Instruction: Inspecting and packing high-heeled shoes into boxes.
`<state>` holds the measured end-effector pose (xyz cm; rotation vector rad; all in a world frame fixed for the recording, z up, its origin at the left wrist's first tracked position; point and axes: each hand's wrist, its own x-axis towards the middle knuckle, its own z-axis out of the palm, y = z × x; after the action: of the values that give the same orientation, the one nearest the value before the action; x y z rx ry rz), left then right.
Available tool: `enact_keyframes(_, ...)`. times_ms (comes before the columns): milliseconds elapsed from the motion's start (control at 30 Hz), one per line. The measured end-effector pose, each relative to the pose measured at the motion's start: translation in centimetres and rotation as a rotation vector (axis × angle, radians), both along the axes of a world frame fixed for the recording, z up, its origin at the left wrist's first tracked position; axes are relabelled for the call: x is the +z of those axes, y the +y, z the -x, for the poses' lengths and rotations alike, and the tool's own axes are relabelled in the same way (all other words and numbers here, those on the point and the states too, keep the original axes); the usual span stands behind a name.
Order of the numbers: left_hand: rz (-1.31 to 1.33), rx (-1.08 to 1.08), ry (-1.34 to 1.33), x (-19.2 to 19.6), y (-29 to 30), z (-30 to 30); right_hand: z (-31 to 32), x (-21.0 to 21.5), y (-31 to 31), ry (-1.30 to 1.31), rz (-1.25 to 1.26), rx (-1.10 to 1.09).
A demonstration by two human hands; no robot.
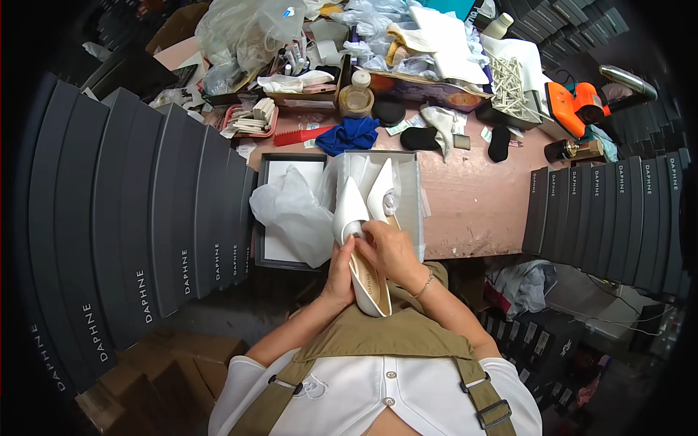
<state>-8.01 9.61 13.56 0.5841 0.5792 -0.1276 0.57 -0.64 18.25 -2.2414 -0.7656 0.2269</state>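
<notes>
A white pointed-toe shoe (349, 202) is held in front of my body, toe pointing away from me, its beige insole showing. My left hand (340, 275) wraps round its left side. My right hand (395, 253) bends over the shoe's opening, its fingertips closed by a white wad (353, 229) inside the toe; what they pinch is hidden. The matching white shoe (379, 190) lies beyond, with crumpled clear stuffing in it. Beneath is a shoe box (416, 182) lined with pale wrapping. Crumpled white tissue paper (294, 214) lies across the dark-edged box part (259, 247) to the left.
Stacked dark shoe boxes (171, 211) rise at left, and more boxes (607, 218) at right. Along the table's back are a blue cloth (347, 136), a red comb (294, 136), a tape roll (356, 102), a box of white sticks (509, 91) and an orange tool (574, 109).
</notes>
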Motion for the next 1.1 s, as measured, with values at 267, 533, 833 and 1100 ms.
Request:
enact_keyframes(267, 0.021, -0.005, 0.074, -0.4, -0.4, -0.4, -1.6, -1.2, -0.5, 0.104, -0.003, -0.037)
enact_keyframes(533, 0.117, -0.018, 0.194, -1.5, 1.7, 0.3, -8.1, -15.1, -3.5, 0.079, 0.450, -0.120)
enact_keyframes(833, 0.086, 0.077, 0.218, -3.0, 1.5, 0.7, -4.7, -4.3, -3.7, 0.052, 0.121, -0.225)
enact_keyframes(1100, 0.063, 0.009, -0.002, 0.3, 0.3, -0.5, 0.8, -0.4, -0.9, -0.185, 0.048, 0.139)
